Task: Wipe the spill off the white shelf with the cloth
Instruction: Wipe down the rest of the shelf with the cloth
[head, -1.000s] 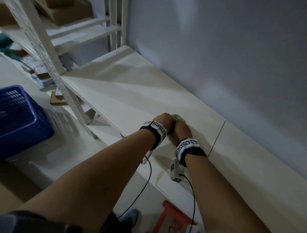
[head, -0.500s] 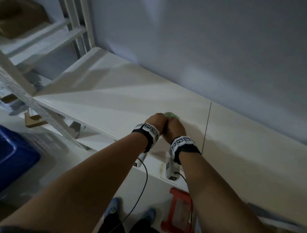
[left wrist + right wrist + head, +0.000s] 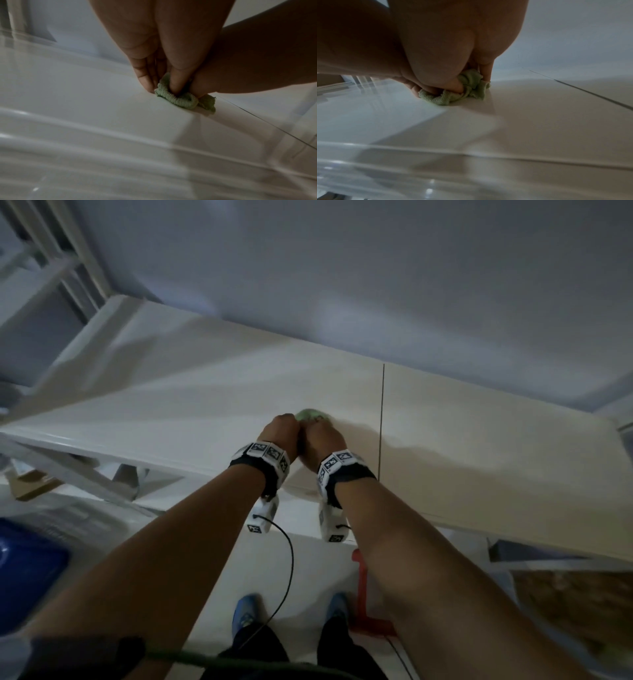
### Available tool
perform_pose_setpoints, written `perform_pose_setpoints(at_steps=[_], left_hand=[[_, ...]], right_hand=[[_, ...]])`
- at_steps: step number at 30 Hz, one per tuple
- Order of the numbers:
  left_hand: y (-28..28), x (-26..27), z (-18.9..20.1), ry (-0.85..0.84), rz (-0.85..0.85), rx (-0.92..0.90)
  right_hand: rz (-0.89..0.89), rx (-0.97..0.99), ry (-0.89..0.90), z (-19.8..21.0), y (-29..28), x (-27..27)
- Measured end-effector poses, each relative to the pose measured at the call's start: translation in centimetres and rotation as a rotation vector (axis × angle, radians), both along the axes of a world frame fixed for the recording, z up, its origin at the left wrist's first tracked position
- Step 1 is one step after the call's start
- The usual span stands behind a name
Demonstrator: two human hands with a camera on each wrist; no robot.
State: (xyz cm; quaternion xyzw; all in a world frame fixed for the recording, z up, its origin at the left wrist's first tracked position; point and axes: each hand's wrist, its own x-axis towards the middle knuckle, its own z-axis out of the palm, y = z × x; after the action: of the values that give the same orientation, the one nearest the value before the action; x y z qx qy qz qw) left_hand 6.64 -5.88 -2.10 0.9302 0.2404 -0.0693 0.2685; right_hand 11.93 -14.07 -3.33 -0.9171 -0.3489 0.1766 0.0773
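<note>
We press the bunched green cloth (image 3: 181, 99) onto the white shelf (image 3: 178, 409). Our left hand (image 3: 279, 433) and right hand (image 3: 322, 440), touching, both curl fingers clamped on it

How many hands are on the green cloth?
2: the left hand and the right hand sit side by side, both pinching the bunched green terry cloth against the white shelf.

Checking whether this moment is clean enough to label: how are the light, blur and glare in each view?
Head view: dim, edges smeared and bowed, hands shadow the white shelf. Left wrist view: green cloth fairly sharp under the left hand, foreground streaked with glare. Right wrist view: right hand dark, cloth legible, blurred reflections across the bottom. No spill discernible in any view.
</note>
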Motion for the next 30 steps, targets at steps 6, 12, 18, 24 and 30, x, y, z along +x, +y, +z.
perform_pose_setpoints(at_steps=[6,12,18,24,30], left_hand=[[-2.3,0.5,0.1,0.075,-0.016,0.067],[-7.8,2.5,0.9,0.168,-0.134,0.133],[-14.8,4.7,0.9,0.190,-0.215,0.218],[-19.1,6.7,1.5,0.204,-0.260,0.316],[-22.7,8.9,1.0,0.208,-0.319,0.333]], right_hand=[[0.017,0.084,-0.004,-0.3,-2.6,-0.1],[-0.035,0.213,-0.076,-0.8,-8.4,0.9],[-0.069,0.275,-0.120,-1.6,-15.1,3.2],[-0.147,0.380,-0.100,-1.9,-19.4,4.5],[-0.212,0.380,-0.109,-2.1,-23.5,6.3]])
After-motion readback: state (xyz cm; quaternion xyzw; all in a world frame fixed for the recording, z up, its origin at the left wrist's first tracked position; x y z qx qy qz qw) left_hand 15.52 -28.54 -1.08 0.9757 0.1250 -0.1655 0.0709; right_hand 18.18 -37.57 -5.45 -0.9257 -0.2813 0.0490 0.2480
